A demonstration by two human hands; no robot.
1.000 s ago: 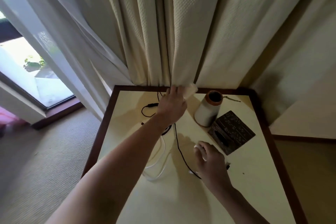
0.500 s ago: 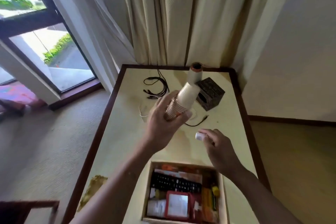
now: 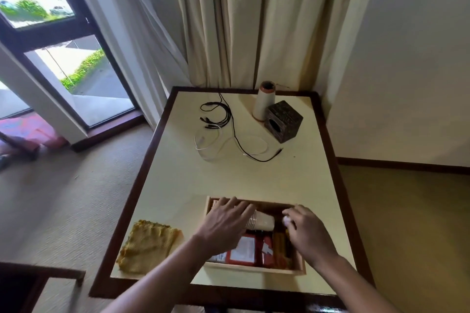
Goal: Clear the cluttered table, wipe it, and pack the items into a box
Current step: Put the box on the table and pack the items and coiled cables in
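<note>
Cup stack (image 3: 262, 221) in left hand (image 3: 223, 223)

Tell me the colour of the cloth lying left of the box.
Mustard yellow cloth, clearest in the head view.

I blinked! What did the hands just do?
The left hand carried the paper cups down from mid-air into the box, still gripping them. The right hand moved over the box too, still pinching a small white thing. Cables, spool and dark cube stayed put.

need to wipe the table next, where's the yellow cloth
In the head view the yellow cloth lies at the table's near left corner, just left of the wooden box.
</note>
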